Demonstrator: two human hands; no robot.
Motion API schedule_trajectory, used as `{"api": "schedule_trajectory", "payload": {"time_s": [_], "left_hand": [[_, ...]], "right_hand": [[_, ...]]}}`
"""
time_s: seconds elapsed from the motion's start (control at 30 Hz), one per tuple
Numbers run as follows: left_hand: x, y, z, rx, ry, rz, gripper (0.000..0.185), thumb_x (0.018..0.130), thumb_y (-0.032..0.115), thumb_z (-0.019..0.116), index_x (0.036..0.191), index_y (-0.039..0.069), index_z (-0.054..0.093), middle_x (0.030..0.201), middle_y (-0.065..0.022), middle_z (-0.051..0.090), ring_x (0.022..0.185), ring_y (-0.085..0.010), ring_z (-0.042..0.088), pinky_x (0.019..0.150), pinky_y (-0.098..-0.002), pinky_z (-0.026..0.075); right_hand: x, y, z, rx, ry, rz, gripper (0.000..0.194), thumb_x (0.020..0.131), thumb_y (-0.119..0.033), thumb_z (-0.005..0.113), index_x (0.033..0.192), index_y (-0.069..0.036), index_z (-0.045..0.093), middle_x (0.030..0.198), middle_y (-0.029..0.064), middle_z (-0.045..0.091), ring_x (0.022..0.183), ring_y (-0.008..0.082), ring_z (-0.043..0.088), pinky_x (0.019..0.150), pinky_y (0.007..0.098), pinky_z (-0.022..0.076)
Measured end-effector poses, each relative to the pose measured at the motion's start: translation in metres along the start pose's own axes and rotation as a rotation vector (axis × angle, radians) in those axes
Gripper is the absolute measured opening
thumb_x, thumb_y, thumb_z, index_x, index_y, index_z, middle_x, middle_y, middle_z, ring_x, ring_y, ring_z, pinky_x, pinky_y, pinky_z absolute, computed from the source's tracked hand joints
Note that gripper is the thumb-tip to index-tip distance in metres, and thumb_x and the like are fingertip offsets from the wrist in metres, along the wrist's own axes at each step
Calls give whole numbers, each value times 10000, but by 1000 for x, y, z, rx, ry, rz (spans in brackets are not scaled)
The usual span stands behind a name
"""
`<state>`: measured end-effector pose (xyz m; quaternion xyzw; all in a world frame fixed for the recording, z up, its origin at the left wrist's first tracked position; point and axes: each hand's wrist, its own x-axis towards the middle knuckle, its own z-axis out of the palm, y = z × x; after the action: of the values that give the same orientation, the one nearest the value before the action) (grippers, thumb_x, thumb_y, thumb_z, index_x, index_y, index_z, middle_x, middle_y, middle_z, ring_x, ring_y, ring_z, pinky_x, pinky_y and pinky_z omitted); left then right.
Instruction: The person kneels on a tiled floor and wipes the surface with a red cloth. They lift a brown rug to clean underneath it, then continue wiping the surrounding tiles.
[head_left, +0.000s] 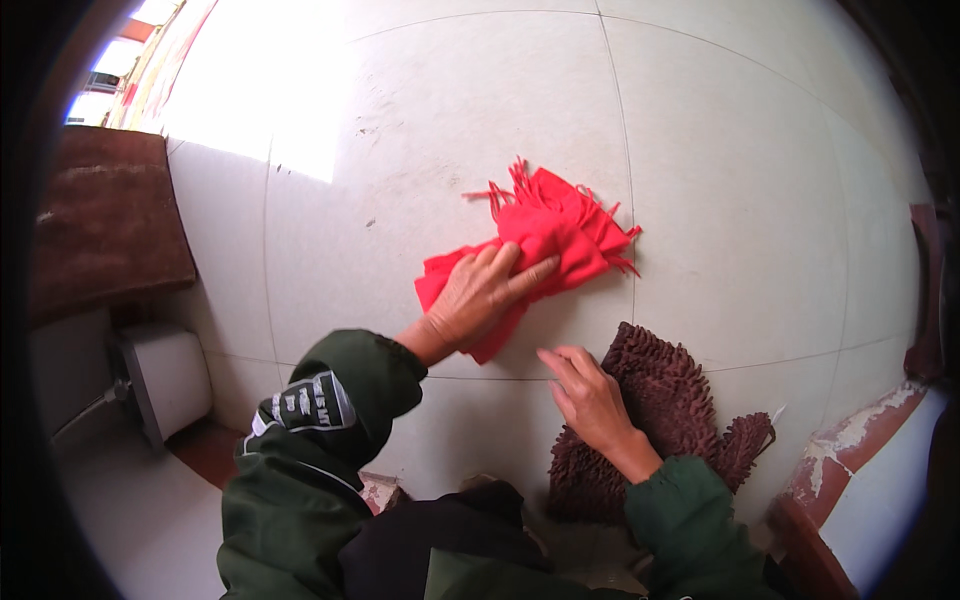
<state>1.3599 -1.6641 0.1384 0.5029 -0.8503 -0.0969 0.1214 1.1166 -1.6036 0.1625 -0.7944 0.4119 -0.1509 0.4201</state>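
Observation:
A bright red fringed scarf (559, 236) lies bunched on the tiled floor (480, 97), its tassels spread towards the far and right sides. My left hand (480, 289) presses down on the scarf from above, fingers lying over its folds. Part of the cloth is hidden beneath that palm. My right hand (592, 401) hovers nearer to me with nothing in it, fingers slightly bent and apart from the scarf. Behind and below this hand is a dark brown chenille piece (667, 390), shaggy with thick loops, with a smaller shaggy part on its right.
At the left stands a brown block-like piece of furniture (112, 210), with a white box-shaped object (169, 379) below it. Peeling red-brown paint marks the wall base (840, 457) at the right. Strong sunlight falls on the floor at the upper left.

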Motion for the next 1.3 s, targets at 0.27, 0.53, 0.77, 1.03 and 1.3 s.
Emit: {"api": "schedule_trajectory", "payload": {"time_s": [0.27,0.53,0.77,1.03,1.3], "left_hand": [[9,-175,-34,128,85,-286,498,936,11,541,1399,190,586,1221,-184,556,1122,-383,601,926,-469,525],[-26,-160,-87,243,141,-305,515,931,-25,530,1391,200,588,1119,-150,577,992,-350,636,803,-450,556],[-93,-20,-55,81,59,-52,652,841,108,615,1480,183,506,1166,-147,529,1061,-319,585,879,-429,503],[-114,-129,-25,228,-2,-124,624,874,47,603,1470,197,499,1341,-130,527,1130,-312,581,874,-423,511],[-68,-224,-95,348,348,-508,510,1008,42,509,1468,262,510,1236,-137,586,1074,-355,641,864,-441,578]], "right_hand": [[92,12,13,-95,116,-38,494,832,16,709,1307,-64,600,1213,120,559,1080,323,598,880,413,530],[134,-15,21,-133,165,-119,477,850,4,706,1308,-59,588,1237,114,552,1117,321,585,955,426,522],[96,-3,22,-54,148,-143,386,823,24,701,1199,-33,638,1161,133,582,1080,334,596,916,440,510],[69,-1,15,-84,97,-94,356,815,51,694,1156,-42,657,1149,112,597,1076,316,604,903,414,525],[-5,23,-90,-182,177,63,359,852,38,668,1203,-34,653,1194,133,618,1079,325,625,917,367,515]]}}
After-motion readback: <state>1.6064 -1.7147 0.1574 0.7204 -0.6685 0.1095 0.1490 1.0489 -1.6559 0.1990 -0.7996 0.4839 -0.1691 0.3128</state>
